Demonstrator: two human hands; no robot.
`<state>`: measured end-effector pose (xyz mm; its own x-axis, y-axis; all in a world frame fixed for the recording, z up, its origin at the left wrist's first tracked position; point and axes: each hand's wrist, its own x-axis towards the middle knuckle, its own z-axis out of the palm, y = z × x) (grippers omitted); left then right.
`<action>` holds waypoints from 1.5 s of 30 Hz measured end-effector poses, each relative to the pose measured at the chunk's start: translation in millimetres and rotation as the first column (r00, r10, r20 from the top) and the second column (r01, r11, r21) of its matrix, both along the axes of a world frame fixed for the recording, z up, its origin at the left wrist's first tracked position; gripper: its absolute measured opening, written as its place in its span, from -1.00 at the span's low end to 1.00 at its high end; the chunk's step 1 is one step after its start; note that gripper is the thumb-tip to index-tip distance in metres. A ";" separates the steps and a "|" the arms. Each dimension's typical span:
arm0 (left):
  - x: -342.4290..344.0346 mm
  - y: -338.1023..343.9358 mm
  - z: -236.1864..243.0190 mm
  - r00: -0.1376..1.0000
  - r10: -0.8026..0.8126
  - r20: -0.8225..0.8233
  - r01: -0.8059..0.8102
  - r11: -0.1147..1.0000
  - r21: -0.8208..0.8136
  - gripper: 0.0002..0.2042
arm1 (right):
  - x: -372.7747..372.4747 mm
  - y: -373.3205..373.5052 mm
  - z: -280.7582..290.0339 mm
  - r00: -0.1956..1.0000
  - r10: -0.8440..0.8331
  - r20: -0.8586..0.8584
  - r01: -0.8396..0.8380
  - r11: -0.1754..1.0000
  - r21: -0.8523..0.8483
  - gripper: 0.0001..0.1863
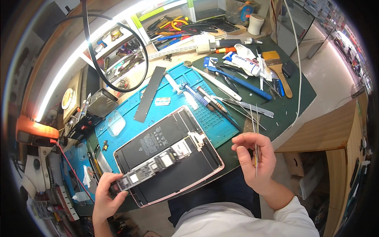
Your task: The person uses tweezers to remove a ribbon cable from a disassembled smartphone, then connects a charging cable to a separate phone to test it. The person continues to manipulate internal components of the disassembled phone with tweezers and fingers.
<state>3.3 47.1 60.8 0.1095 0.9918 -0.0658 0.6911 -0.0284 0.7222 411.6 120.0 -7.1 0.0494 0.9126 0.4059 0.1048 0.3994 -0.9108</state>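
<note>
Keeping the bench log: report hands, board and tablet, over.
Left hand gripping board by one end, over open tablet; contact unclear. Right hand holding tweezers, right of tablet. Drivers beyond, not between hands.

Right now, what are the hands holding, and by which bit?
The left hand holds a long circuit board by its lower-left end. The right hand has thin metal tweezers; their lower half lies along the hand, exact grip unclear.

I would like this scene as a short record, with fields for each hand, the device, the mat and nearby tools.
Left hand: holds one end of a long circuit board
Right hand: holds thin metal tweezers
Device: opened tablet, beneath the board
Mat: blue, partly under the tablet
Nearby tools: wooden-handled brush, beyond the mat
</note>
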 end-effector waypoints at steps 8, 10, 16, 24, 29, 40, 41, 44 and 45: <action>24.8 25.5 0.1 0.999 -0.035 -0.033 0.034 0.999 -0.024 -0.48 | -3.3 6.5 -8.6 0.996 -0.068 0.055 0.064 0.995 0.075 -0.74; 24.3 27.9 -1.9 0.998 -0.041 -0.042 0.041 0.999 -0.012 -0.48 | -4.5 8.1 -10.3 0.993 -0.075 0.090 0.065 0.992 0.109 -0.76; 18.0 23.9 -4.6 0.999 -0.019 -0.039 0.019 1.000 0.011 -0.48 | -9.7 13.7 -11.2 0.981 -0.108 0.161 0.074 0.976 0.202 -0.78; 25.0 33.8 -2.1 0.995 -0.081 -0.055 0.081 0.997 0.000 -0.47 | -8.5 15.3 -13.3 0.977 -0.108 0.184 0.066 0.972 0.225 -0.75; 27.5 38.6 -3.6 0.992 -0.116 -0.051 0.115 0.993 -0.019 -0.47 | -1.7 13.3 -10.1 0.959 -0.035 0.281 -0.027 0.977 0.213 -0.75; 38.1 44.4 -3.3 0.991 -0.124 -0.055 0.122 0.992 -0.031 -0.45 | -2.2 15.1 -11.4 0.953 -0.055 0.299 -0.028 0.964 0.266 -0.71; 38.6 45.1 -3.0 0.990 -0.130 -0.062 0.128 0.991 -0.029 -0.46 | -2.2 15.1 -11.3 0.951 -0.058 0.303 -0.027 0.963 0.269 -0.70; 37.4 44.2 -4.6 0.988 -0.133 -0.074 0.132 0.991 -0.024 -0.46 | -6.3 17.0 -16.1 0.955 -0.129 0.267 0.043 0.951 0.305 -0.65; 37.4 44.3 -4.8 0.988 -0.137 -0.074 0.136 0.990 -0.023 -0.46 | -6.1 17.1 -16.5 0.954 -0.131 0.271 0.042 0.950 0.310 -0.65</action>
